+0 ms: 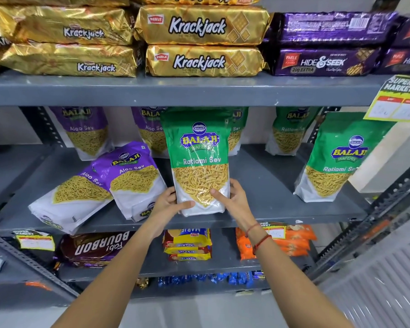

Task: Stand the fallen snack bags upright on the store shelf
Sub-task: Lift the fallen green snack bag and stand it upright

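Head view looks down on a grey middle shelf (265, 185) of sev pouches, with biscuit packs stacked above and below.

Farthest left, two purple Aloo Sev bags lie fallen: the outer bag (69, 202) is flat with its base poking past the shelf's front lip, and the second purple bag (134, 183) leans across its upper corner. Both are sealed pouches whose clear windows show fine yellow sev. The outer one looks likeliest to slide off if the neighbouring pouch is bumped.

Next comes the left hand (167, 201), its thumb laid across the white bottom edge of the green Ratlami Sev bag (200, 162) and its remaining fingers tucked behind that bag's left side. The pouch is upright near the shelf's front, its base at or just over the surface; which one cannot be told. Its top reaches close to the underside of the shelf above, so lifting higher could catch it there. Its window shows thicker yellow strands settled low, which should help it balance, though a soft base may buckle once released.

The right hand (233, 197) pinches the bag's lower right corner, thumb pressed on the front, fingers curled round the back.

Behind, purple and green pouches stand along the rear. Far right, another green bag (333, 162) stands tilted slightly and could topple if jostled.
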